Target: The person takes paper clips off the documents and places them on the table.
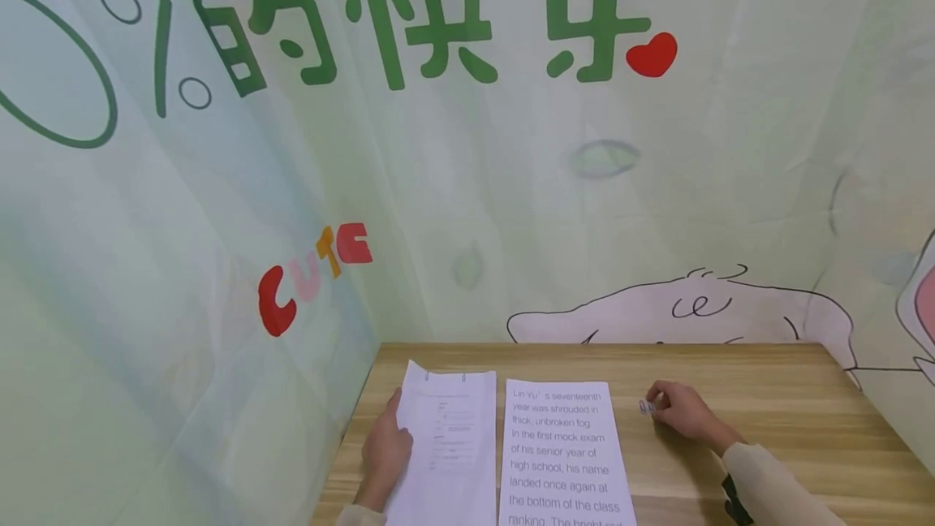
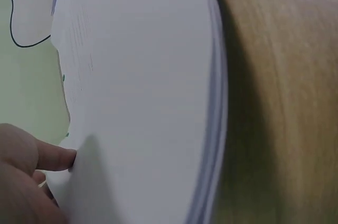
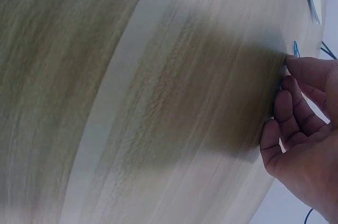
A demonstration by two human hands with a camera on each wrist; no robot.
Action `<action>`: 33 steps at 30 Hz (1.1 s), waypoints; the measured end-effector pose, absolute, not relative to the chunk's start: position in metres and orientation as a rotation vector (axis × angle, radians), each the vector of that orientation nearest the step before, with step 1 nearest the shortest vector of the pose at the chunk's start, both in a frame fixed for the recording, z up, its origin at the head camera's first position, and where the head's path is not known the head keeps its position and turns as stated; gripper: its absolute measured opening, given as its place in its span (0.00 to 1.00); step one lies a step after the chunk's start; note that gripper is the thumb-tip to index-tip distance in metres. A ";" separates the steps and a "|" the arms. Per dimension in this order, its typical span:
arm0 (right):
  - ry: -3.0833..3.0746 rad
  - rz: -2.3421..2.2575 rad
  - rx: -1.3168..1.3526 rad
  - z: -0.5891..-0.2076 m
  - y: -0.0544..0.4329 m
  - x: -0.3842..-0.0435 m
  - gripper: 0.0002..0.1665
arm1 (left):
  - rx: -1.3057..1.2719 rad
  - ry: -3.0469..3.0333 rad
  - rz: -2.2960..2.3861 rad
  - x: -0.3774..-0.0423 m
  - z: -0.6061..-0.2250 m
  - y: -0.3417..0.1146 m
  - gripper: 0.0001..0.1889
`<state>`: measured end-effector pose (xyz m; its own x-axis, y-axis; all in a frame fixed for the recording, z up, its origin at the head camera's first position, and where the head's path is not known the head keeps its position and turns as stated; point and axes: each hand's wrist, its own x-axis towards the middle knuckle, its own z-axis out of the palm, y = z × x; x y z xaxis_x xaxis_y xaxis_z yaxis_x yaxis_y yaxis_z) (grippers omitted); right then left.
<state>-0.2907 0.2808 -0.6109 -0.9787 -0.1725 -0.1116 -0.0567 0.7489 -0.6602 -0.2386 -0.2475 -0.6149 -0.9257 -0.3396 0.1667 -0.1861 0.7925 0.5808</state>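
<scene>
In the head view my left hand (image 1: 387, 446) grips the left edge of a stack of printed paper (image 1: 453, 485), its thumb on top. Two small clips (image 1: 463, 377) sit on that stack's top edge. The left wrist view shows the pale underside of the stack (image 2: 142, 76) and its layered edge, with fingers (image 2: 55, 158) at the side. My right hand (image 1: 687, 411) rests low over the table at the right, fingers bent, fingertips right at small blue paper clips (image 1: 644, 407). One blue clip (image 3: 296, 49) shows just past a fingertip; I cannot tell whether another is pinched.
A second printed sheet (image 1: 558, 453) with large text lies between the hands, close beside the stack. The wood-grain table (image 1: 694, 364) meets a printed curtain (image 1: 453, 185) at the back and left. A dark band shows at the right wrist.
</scene>
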 end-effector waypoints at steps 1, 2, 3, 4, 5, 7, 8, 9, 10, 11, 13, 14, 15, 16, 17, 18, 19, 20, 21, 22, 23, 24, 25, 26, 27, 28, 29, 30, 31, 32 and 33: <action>2.779 -1.045 -0.189 -0.611 0.282 -0.291 0.12 | 0.393 -2.711 -0.859 -0.238 -0.614 -0.248 0.40; 2.777 -1.048 -0.194 -0.611 0.282 -0.291 0.12 | 0.383 -2.705 -0.877 -0.238 -0.612 -0.249 0.40; 2.775 -1.055 -0.184 -0.611 0.283 -0.290 0.13 | 0.375 -2.695 -0.899 -0.238 -0.610 -0.251 0.40; 2.775 -1.058 -0.186 -0.610 0.284 -0.290 0.12 | 0.367 -2.681 -0.919 -0.238 -0.608 -0.253 0.40; 2.777 -1.062 -0.183 -0.609 0.285 -0.290 0.13 | 0.362 -2.668 -0.942 -0.238 -0.606 -0.254 0.39; 2.780 -1.066 -0.187 -0.608 0.287 -0.290 0.12 | 0.356 -2.638 -0.995 -0.239 -0.601 -0.258 0.39; 2.783 -1.062 -0.185 -0.608 0.288 -0.290 0.12 | 0.360 -2.632 -1.022 -0.239 -0.598 -0.260 0.39; 2.782 -1.066 -0.172 -0.608 0.289 -0.290 0.12 | 0.359 -2.620 -1.053 -0.239 -0.596 -0.262 0.39; 2.784 -1.067 -0.175 -0.608 0.290 -0.289 0.12 | 0.359 -2.608 -1.079 -0.238 -0.593 -0.264 0.39; 2.782 -1.072 -0.166 -0.608 0.290 -0.289 0.12 | 0.352 -2.597 -1.109 -0.239 -0.592 -0.266 0.38; 2.784 -1.073 -0.161 -0.608 0.292 -0.289 0.12 | 0.333 -2.561 -1.161 -0.238 -0.588 -0.270 0.38; 2.787 -1.075 -0.164 -0.608 0.292 -0.289 0.12 | 0.326 -2.547 -1.188 -0.237 -0.586 -0.271 0.38; 2.792 -1.078 -0.164 -0.608 0.293 -0.290 0.12 | 0.314 -2.527 -1.208 -0.237 -0.585 -0.273 0.38; 2.798 -1.075 -0.170 -0.607 0.294 -0.290 0.12 | 0.305 -2.509 -1.222 -0.237 -0.583 -0.274 0.38; 2.805 -1.071 -0.175 -0.606 0.295 -0.290 0.12 | 0.295 -2.494 -1.241 -0.237 -0.582 -0.275 0.37; 2.812 -1.068 -0.183 -0.606 0.296 -0.291 0.12 | 0.290 -2.477 -1.255 -0.237 -0.580 -0.276 0.37; 2.820 -1.065 -0.193 -0.605 0.296 -0.292 0.12 | 0.286 -2.468 -1.269 -0.237 -0.580 -0.277 0.37; 2.828 -1.060 -0.207 -0.605 0.297 -0.293 0.12 | 0.289 -2.464 -1.287 -0.238 -0.579 -0.278 0.37; 2.831 -1.053 -0.217 -0.604 0.298 -0.294 0.12 | 0.292 -2.459 -1.305 -0.238 -0.577 -0.279 0.37; 2.834 -1.046 -0.228 -0.603 0.299 -0.294 0.11 | 0.297 -2.456 -1.323 -0.238 -0.574 -0.279 0.37; 2.836 -1.043 -0.233 -0.602 0.299 -0.294 0.11 | 0.303 -2.457 -1.347 -0.238 -0.572 -0.279 0.38; 2.836 -1.040 -0.231 -0.601 0.300 -0.294 0.11 | 0.310 -2.452 -1.373 -0.239 -0.569 -0.279 0.38; 2.840 -1.032 -0.229 -0.600 0.299 -0.295 0.11 | 0.320 -2.450 -1.397 -0.238 -0.566 -0.279 0.38; 2.840 -1.028 -0.224 -0.599 0.299 -0.295 0.11 | 0.332 -2.448 -1.421 -0.237 -0.562 -0.278 0.39; 2.837 -1.028 -0.212 -0.598 0.298 -0.295 0.12 | 0.342 -2.447 -1.437 -0.237 -0.559 -0.276 0.39; 2.837 -1.028 -0.205 -0.596 0.297 -0.295 0.12 | 0.352 -2.445 -1.448 -0.236 -0.556 -0.274 0.39; 2.835 -1.029 -0.193 -0.595 0.295 -0.296 0.12 | 0.360 -2.432 -1.468 -0.236 -0.553 -0.272 0.39; 2.834 -1.030 -0.189 -0.594 0.294 -0.297 0.12 | 0.362 -2.421 -1.480 -0.235 -0.551 -0.270 0.39; 2.833 -1.035 -0.188 -0.593 0.292 -0.297 0.13 | 0.362 -2.413 -1.492 -0.234 -0.549 -0.268 0.39; 2.830 -1.040 -0.191 -0.592 0.290 -0.297 0.13 | 0.361 -2.401 -1.501 -0.234 -0.548 -0.265 0.39; 2.828 -1.045 -0.191 -0.591 0.289 -0.298 0.13 | 0.356 -2.392 -1.508 -0.233 -0.547 -0.261 0.38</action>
